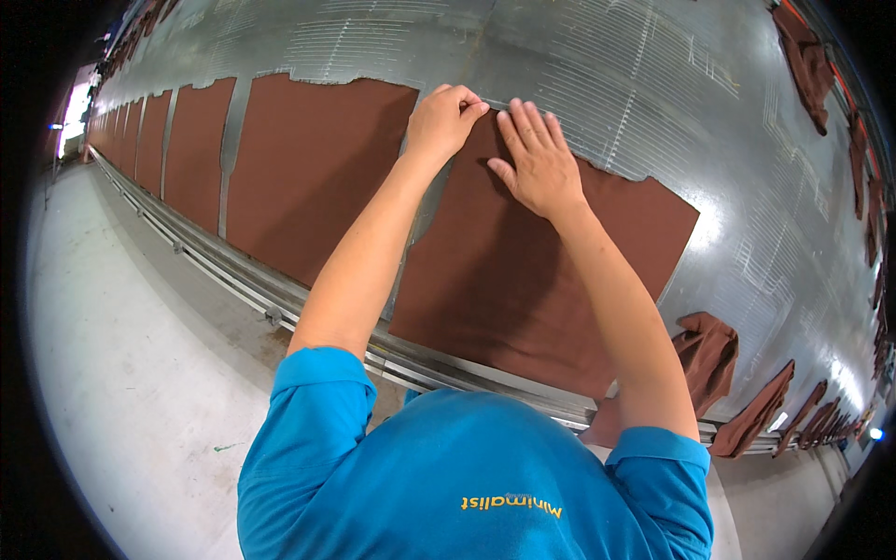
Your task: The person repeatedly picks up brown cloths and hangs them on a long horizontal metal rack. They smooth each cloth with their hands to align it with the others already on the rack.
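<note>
A brown cut fabric panel [523, 271] lies spread on the grey metal table [504, 47] in front of me. At its far left corner my left hand [443, 121] is closed, thumb and fingertips pinching the fabric edge. My right hand [539, 161] lies flat on the panel close to the far edge, its fingers stretched out and its thumb apart. A second brown panel [322, 168] lies flat just left of this one, with a narrow strip of bare metal between them. My left forearm crosses part of that gap.
More brown panels [196, 154] run in a row to the far left. Crumpled brown pieces [707, 359] hang over the near edge at right, others [803, 65] along the far edge. A metal rail [271, 303] follows the table's near side above a pale floor [121, 327].
</note>
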{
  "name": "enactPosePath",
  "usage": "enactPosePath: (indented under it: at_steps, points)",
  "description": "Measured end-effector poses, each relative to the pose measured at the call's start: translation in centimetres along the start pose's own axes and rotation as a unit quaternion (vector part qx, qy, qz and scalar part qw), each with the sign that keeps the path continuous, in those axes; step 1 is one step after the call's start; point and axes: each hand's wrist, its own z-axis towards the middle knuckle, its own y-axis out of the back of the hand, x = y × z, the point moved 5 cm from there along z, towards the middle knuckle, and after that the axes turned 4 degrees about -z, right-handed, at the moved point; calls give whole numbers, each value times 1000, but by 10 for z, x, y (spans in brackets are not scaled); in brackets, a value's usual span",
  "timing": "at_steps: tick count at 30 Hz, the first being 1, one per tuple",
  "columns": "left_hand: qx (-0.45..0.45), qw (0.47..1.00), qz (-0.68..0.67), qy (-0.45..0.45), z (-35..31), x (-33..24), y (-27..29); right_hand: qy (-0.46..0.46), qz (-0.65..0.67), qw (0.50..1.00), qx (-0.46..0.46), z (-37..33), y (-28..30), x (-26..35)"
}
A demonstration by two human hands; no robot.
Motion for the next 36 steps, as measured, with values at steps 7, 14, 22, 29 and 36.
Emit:
enactPosePath:
  at_steps: [7, 14, 22, 29, 36]
  points:
    - [-64, 998, -17, 10, -4, 2, -8, -22, 26, 999, 17, -33, 13, 20]
    - [-40, 950, 49, -306, -71, -52, -37, -164, 206, 964, 24, -216, 67, 25]
    - [123, 929, 159, -312, -124, -90, -108, -359, 138, 923, -16, -356, 60, 2]
    - [62, 948, 148, -275, -100, -141, -161, -370, 72, 926, -9, -356, 47, 8]
    - [176, 904, 108, -375, -149, -145, -156, -368, 72, 925, -65, -347, 62, 6]
